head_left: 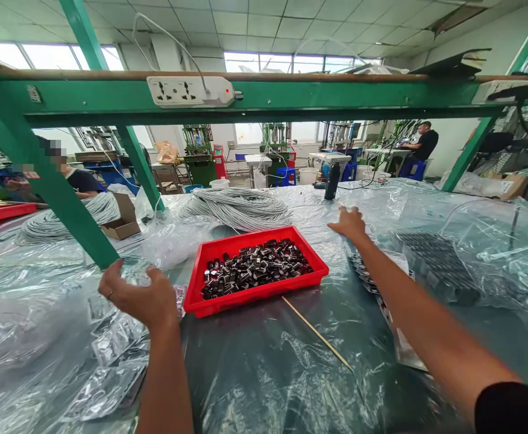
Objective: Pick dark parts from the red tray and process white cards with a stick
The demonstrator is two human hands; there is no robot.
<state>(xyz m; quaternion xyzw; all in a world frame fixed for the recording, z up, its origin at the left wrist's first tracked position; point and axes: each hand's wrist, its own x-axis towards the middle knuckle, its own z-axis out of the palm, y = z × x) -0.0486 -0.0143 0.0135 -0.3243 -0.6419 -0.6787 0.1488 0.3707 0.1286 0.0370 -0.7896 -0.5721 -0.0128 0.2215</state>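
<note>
My left hand (pixel 140 295) is raised at the left with its fingers apart and holds nothing. Beneath it lie several clear plastic packets (pixel 114 367). Over the right half of the table my right hand (pixel 349 224) reaches forward, fingers spread, nothing in it. Between the two hands stands a red tray (pixel 246 301), filled with a heap of small black and shiny parts (pixel 255 268). A thin wooden stick (pixel 316 333) lies slantwise in front of the tray. Partly hidden under my right forearm is a row of packets (pixel 363 271).
Coiled grey cable (pixel 241 208) lies behind the tray, with a small cardboard box (pixel 122 220) to its left. A dark upright bottle-like object (pixel 332 181) stands at the back. Green frame posts (pixel 76 199) and a beam with a power strip (pixel 191 91) cross the view. Two people sit farther off.
</note>
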